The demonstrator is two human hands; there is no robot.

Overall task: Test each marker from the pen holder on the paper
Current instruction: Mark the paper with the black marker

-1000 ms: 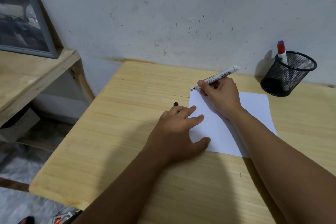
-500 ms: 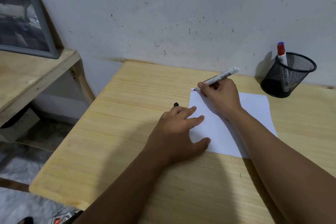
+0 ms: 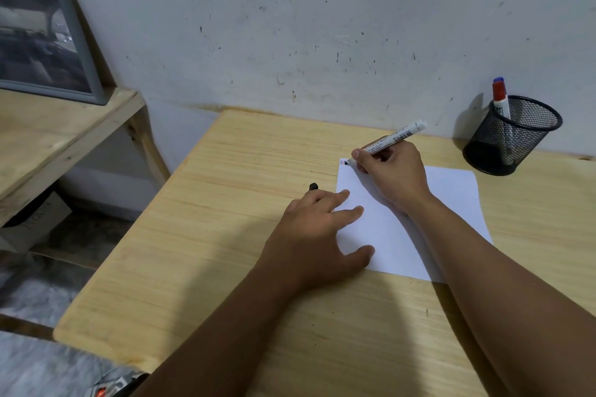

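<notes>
At the paper's (image 3: 445, 203) far-left corner, my right hand (image 3: 395, 174) is gripping a white marker (image 3: 395, 138), adding black beside existing strokes, my left hand (image 3: 317, 235) is bracing flat, grasping nothing, while two markers (image 3: 500, 97) are waiting in the pen holder (image 3: 512, 135).

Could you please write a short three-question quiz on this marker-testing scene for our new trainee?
1. True or false: the right hand holds the white marker with its tip at the paper's far left corner.
2. Where does the red-capped marker stand: A) in the mesh pen holder, B) on the paper, C) on the shelf?
3. What does the left hand rest on?

Key: 1 true; 2 A; 3 the paper's left edge and the table.
</notes>
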